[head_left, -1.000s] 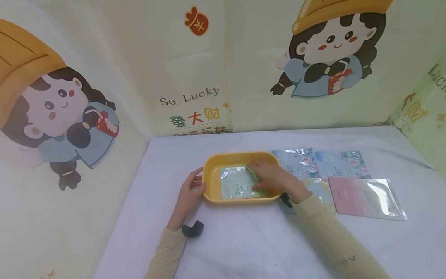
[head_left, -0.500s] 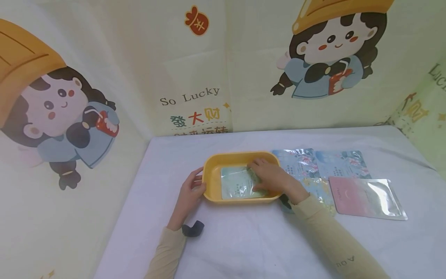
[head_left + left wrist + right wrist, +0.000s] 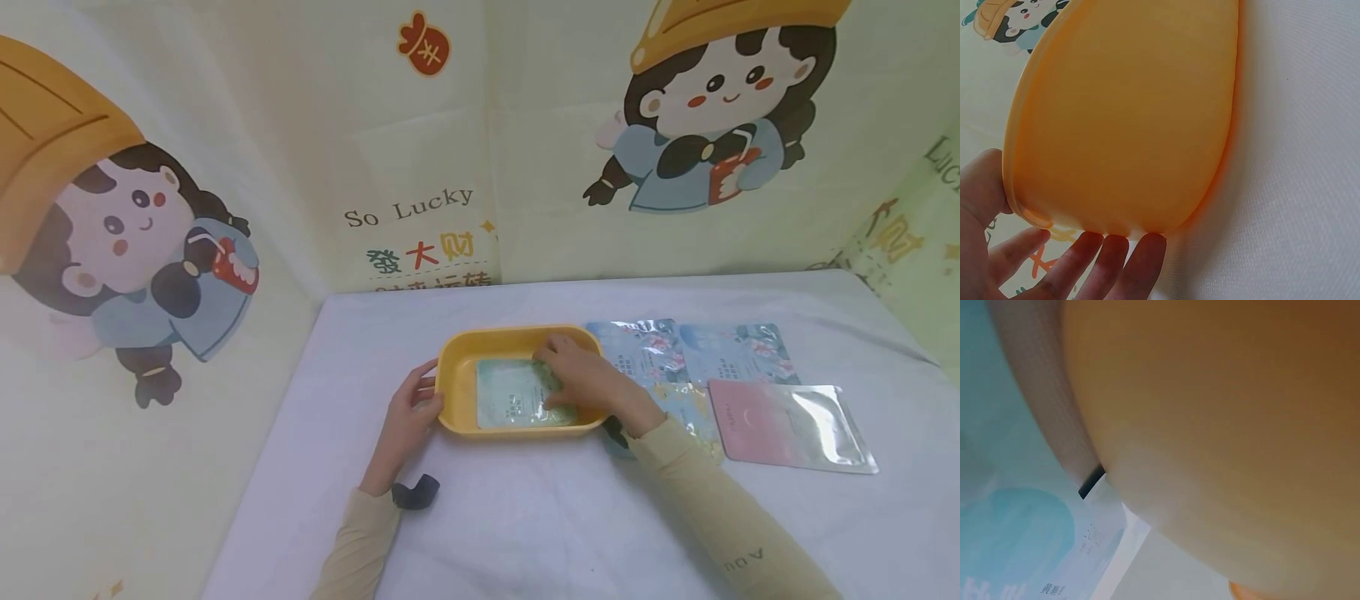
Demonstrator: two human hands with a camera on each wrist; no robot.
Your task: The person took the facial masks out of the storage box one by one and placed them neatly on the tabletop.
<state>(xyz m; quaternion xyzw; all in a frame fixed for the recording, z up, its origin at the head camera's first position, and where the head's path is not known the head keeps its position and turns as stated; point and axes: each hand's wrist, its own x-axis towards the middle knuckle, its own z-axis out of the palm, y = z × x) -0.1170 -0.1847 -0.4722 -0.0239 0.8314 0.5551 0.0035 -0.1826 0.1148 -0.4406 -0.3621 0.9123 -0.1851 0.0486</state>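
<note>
A yellow oval plastic tray [image 3: 459, 379] sits on the white cloth. My left hand [image 3: 407, 417] holds its left end; in the left wrist view the fingertips [image 3: 1116, 247] press the outer wall and the thumb lies at the rim. Inside the tray lies a pale green sheet mask packet [image 3: 510, 387]. My right hand [image 3: 585, 379] reaches over the tray's right end and grips this packet's right part, its fingers bent at the far edge and the thumb nearer me. That part of the packet is hidden under the hand.
Right of the tray lie two blue floral packets [image 3: 645, 346], a blue-and-yellow packet [image 3: 686, 408] partly under my right forearm, and a pink-silver packet [image 3: 780, 421]. A printed cloth backdrop [image 3: 420, 150] rises behind the table.
My right hand and the green packet under it have shifted very slightly to the right. The left hand and the tray stay practically where they were.
</note>
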